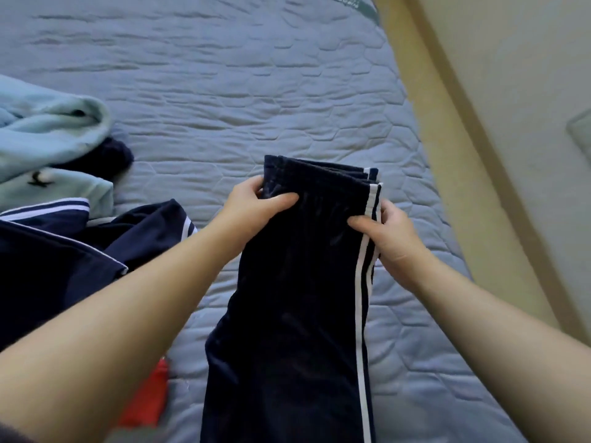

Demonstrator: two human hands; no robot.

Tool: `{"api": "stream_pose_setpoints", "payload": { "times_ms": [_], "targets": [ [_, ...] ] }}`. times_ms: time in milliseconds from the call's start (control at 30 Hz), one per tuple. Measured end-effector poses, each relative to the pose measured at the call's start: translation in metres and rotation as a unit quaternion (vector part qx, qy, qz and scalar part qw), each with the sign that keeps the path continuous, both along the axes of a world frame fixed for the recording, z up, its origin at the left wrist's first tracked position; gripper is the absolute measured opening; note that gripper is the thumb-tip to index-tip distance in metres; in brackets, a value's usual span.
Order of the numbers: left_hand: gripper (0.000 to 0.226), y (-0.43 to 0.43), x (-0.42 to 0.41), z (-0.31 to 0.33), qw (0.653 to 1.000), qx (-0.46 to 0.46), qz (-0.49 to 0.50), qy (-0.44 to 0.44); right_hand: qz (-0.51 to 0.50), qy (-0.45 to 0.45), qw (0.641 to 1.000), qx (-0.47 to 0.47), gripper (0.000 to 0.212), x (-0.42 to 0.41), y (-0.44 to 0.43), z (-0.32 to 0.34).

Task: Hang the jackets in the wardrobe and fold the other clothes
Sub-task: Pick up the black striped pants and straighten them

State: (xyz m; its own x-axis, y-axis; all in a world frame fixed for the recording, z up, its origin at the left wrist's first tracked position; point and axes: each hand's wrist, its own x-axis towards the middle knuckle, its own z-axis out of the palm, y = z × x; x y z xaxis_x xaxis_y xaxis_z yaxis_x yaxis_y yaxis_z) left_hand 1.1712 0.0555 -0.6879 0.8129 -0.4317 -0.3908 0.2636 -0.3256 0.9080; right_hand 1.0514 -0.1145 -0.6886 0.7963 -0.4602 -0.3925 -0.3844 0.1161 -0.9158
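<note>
Taking up most of the view: a quilted grey-blue bed cover, spreading away from the wearer and meeting a pale beige edge, frame or wall, on the right.

Lying along its middle and being held up at the far end: a pair of dark navy track trousers with twin white side stripes, the task's piece in hand. Running lengthwise from the hands back toward the body, elastic waistband farthest off, legs trailing out of view at the bottom. Seemingly sitting leg on leg already, stripes along the right edge, though with the layers at the top too bunched for counting.

Waiting to the left, well apart from the trousers: a crumpled navy jacket with white piping; beyond it a pale mint fleece garment; nearer, a small red cloth item, partly hidden by the left forearm.

Gripping the waistband, one at each side: left hand pinching the plain edge, thumb on top and fingers curling behind; right hand pinching the striped edge likewise. Both standing equally near, neither free.

Judging the step: folding under way, calling next for bringing the waistband down along that long axis toward the hems.
</note>
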Motion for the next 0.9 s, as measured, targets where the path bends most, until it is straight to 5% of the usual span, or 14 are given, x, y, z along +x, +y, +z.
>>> {"api": "stream_pose_setpoints", "payload": {
  "times_ms": [233, 433, 733, 900],
  "targets": [
    [0.043, 0.043, -0.073, 0.149, 0.983, 0.010, -0.142, -0.119, 0.098, -0.019, 0.992, -0.074, 0.036, -0.086, 0.013, 0.147],
    [0.046, 0.057, -0.133, 0.314, 0.922, 0.059, -0.104, -0.367, 0.086, -0.111, 0.961, -0.238, 0.035, -0.133, 0.025, 0.311],
    [0.014, 0.110, -0.254, 0.486, 0.900, 0.102, -0.171, -0.388, 0.258, -0.110, 0.916, -0.287, 0.022, -0.234, 0.050, 0.478],
    [0.017, 0.124, -0.283, 0.523, 0.882, 0.082, -0.087, -0.456, 0.198, -0.185, 0.923, -0.274, 0.031, -0.252, 0.057, 0.513]
  ]
}}
